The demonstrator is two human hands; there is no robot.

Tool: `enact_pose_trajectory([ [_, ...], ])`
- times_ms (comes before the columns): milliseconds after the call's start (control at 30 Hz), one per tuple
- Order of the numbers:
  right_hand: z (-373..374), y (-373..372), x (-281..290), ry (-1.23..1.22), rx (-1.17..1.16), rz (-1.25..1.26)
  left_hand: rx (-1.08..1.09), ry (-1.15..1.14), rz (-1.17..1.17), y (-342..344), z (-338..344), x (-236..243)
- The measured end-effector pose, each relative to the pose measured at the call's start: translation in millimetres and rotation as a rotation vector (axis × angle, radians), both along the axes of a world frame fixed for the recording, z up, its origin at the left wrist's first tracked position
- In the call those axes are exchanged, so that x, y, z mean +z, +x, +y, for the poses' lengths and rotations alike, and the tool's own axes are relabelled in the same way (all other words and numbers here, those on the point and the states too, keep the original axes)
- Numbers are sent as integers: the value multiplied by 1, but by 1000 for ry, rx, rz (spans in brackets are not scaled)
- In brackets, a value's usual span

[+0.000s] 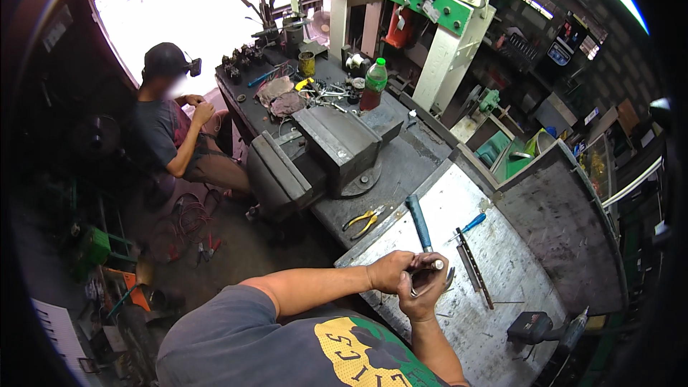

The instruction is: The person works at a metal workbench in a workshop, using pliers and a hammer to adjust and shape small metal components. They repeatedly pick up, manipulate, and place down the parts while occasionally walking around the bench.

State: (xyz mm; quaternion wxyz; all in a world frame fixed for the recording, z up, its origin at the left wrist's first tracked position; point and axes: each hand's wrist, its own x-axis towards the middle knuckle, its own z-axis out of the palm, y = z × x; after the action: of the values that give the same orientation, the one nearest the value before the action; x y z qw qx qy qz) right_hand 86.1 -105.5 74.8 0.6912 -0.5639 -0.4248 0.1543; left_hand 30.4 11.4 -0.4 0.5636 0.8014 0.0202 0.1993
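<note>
My left hand (390,271) and my right hand (424,294) meet above the near part of the pale metal worktop (516,261). Both are closed, with the fingers curled around a small dark metal piece; its pale round end (437,264) pokes out by my right fingers, and the rest is mostly hidden. Just beyond them lies a hammer (418,222) with a blue grip, its head largely covered by my right hand. Right of it are a blue screwdriver (473,222) and two narrow metal strips (474,265), one with holes.
A large bench vise (337,147) stands left of the worktop, with yellow-handled pliers (364,221) nearby. Beyond it are a green-capped bottle (373,86) and loose tools. A cordless power tool (534,327) lies at the right. Another person (179,122) sits at the left; cables (192,218) cover the floor.
</note>
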Motion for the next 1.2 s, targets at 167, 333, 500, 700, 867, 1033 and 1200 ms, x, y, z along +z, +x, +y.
enact_pose_trajectory([
  [167,5,5,-2,-29,11,-50,38,29,-59,-6,-4,5],
  [333,7,6,-6,-13,15,-123,92,189,-135,-9,-5,3],
  [500,7,8,3,-50,-34,-242,206,113,-163,-9,-18,9],
  [700,-12,-9,12,-144,-102,-36,-247,142,-15,-35,14,39],
  [867,-1,47,35,-394,668,-11,-86,387,123,-34,26,37],
  [1033,-16,56,52,-188,533,-129,342,483,-46,-27,-14,18],
  [1200,-12,30,21,-262,-70,75,405,567,97,-22,-31,27],
])
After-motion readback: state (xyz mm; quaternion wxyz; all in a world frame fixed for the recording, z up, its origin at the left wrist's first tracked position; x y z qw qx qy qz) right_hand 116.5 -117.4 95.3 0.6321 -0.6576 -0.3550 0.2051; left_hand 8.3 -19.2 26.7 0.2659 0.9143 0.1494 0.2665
